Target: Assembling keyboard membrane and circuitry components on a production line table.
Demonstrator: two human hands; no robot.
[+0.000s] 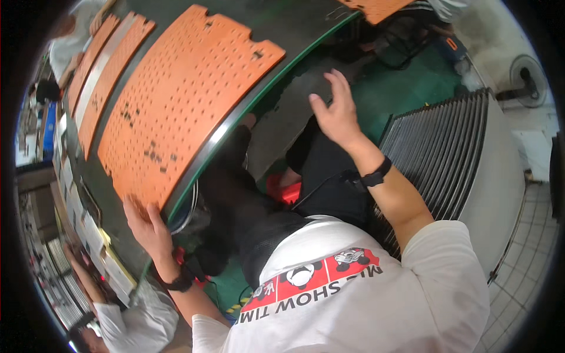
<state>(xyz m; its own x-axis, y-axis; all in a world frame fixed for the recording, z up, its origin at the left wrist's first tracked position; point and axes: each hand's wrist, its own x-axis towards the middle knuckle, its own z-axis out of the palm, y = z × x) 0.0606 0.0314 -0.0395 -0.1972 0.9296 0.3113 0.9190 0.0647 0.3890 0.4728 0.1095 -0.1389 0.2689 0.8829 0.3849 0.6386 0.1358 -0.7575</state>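
A large orange board [194, 97] with rows of small holes, edge notches and several dark small parts lies on the dark green table [312, 26]. At its near left corner is my left hand [148, 232], thumb and fingers apart, the tips meeting the board's edge; whether they press on it I cannot tell. My right hand [340, 115] hangs in the air beyond the table's rim, right of the board, its fingers spread and nothing in them. Dark bands circle both wrists.
To my right stands a rack [438, 159] of many thin upright panels. Narrower orange strips [115, 76] lie farther left on the table, and another orange board [376, 9] shows at the top. Co-workers sit at far left and lower left [138, 320]. A fan [527, 82] is at right.
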